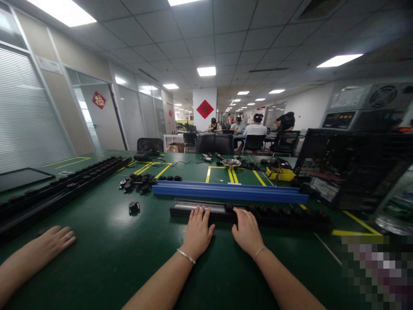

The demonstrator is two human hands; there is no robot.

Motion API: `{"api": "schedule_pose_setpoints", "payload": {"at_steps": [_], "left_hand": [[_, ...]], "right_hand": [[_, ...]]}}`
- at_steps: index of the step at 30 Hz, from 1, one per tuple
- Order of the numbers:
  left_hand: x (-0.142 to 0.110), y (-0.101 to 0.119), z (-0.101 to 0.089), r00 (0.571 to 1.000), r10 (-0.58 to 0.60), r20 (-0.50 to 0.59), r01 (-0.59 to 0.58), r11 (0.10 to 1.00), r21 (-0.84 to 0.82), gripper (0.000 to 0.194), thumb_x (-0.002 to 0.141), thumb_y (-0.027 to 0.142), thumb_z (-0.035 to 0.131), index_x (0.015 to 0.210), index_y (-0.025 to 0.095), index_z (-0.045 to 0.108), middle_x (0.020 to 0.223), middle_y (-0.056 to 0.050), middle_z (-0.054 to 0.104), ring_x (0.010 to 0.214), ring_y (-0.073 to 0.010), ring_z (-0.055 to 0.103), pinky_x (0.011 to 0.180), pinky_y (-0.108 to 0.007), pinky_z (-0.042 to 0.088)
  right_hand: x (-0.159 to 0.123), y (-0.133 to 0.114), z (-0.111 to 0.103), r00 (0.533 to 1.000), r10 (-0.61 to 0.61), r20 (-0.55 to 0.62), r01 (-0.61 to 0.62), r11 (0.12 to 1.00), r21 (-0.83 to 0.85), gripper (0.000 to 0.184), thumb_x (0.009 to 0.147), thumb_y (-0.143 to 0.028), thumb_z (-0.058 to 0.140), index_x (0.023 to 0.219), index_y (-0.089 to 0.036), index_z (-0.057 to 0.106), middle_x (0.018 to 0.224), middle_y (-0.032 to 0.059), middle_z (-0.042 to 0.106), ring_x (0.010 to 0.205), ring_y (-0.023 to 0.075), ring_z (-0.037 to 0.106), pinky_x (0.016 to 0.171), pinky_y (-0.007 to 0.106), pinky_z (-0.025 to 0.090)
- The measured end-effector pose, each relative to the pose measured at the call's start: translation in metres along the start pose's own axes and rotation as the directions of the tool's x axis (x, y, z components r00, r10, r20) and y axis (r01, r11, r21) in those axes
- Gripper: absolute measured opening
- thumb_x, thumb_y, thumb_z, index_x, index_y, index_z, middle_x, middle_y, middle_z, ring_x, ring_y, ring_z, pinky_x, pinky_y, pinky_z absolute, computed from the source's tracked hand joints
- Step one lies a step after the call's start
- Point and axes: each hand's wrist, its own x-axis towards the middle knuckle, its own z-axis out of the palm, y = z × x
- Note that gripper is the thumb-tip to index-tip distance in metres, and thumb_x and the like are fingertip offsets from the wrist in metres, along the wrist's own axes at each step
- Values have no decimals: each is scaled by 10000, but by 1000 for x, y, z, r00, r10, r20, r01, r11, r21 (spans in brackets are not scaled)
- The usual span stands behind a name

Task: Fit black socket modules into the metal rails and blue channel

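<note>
A long black channel rail [180, 212] lies across the table in front of me. Its left stretch shows a bare silvery inside, while a row of small black parts [284, 212] fills the right stretch. My left hand [197, 230] rests with fingers stretched over the rail's near wall, onto the bare section. Beside it, my right hand [249, 232] has its fingertips at the rail where the row of parts begins, thumb apart from the fingers. Neither hand visibly grips anything. Directly behind the rail is a long blue channel [226, 191].
A co-worker's hand [58, 239] lies on the table at left, near another long black rail [64, 189]. Loose black parts [138, 183] form a pile, with a single part [134, 208] nearer. A metal bowl [231, 163], yellow tray [280, 174] and computer case [355, 168] stand beyond.
</note>
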Motion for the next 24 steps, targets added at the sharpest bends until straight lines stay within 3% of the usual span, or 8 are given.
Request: {"api": "schedule_pose_setpoints", "payload": {"at_steps": [8, 18, 24], "left_hand": [[4, 17, -2, 992, 120, 23, -118, 990, -71, 559, 825, 300, 473, 1360, 260, 315, 1409, -94, 373, 1319, -261, 284, 1063, -495, 265], [15, 44, 9, 999, 42, 3, -42, 998, -36, 671, 761, 399, 555, 1369, 391, 270, 1437, -84, 303, 1296, -370, 256, 1019, -608, 191], [25, 58, 11, 999, -17, 46, 17, 1000, 6, 648, 768, 503, 508, 1364, 410, 273, 1423, -112, 329, 1227, -411, 329, 966, -673, 144]], "right_hand": [[-2, 3, 8, 999, -33, -15, 33, 999, -15, 518, 711, -126, 420, 1226, -97, 464, 1175, 109, 574, 1130, 197, 452, 1045, 364, 230], [0, 5, 8, 995, -58, 79, 55, 998, 39, 636, 662, -64, 391, 1296, -118, 408, 1255, 92, 534, 1150, 184, 436, 1046, 375, 205], [-1, 7, 15, 999, -20, 27, 20, 1000, -4, 581, 689, -51, 383, 1268, -64, 426, 1237, 121, 544, 1152, 191, 449, 1046, 360, 237]]}}
